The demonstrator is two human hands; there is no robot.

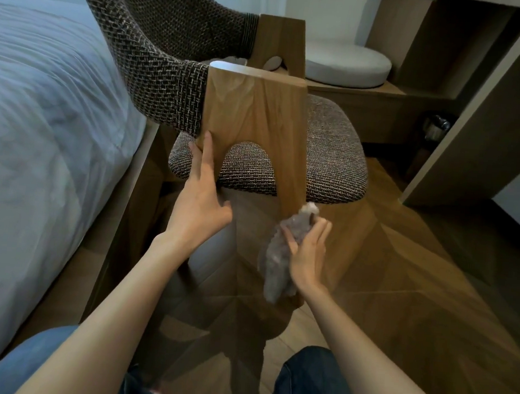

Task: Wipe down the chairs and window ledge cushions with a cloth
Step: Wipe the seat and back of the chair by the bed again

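The chair stands on a wooden parquet floor, close beside a bed spread with a white duvet. Past it, a round white cushion lies on a low wooden ledge.

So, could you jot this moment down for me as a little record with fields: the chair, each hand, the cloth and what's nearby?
chair: woven seat and back, wooden frame, seen from the side
left hand: rests on the frame's left leg, fingers straight
right hand: holds the cloth against the frame's right leg
cloth: grey, crumpled, hanging below the hand
nearby: bed to the left; round white cushion on a ledge behind the chair
floor: wooden floor
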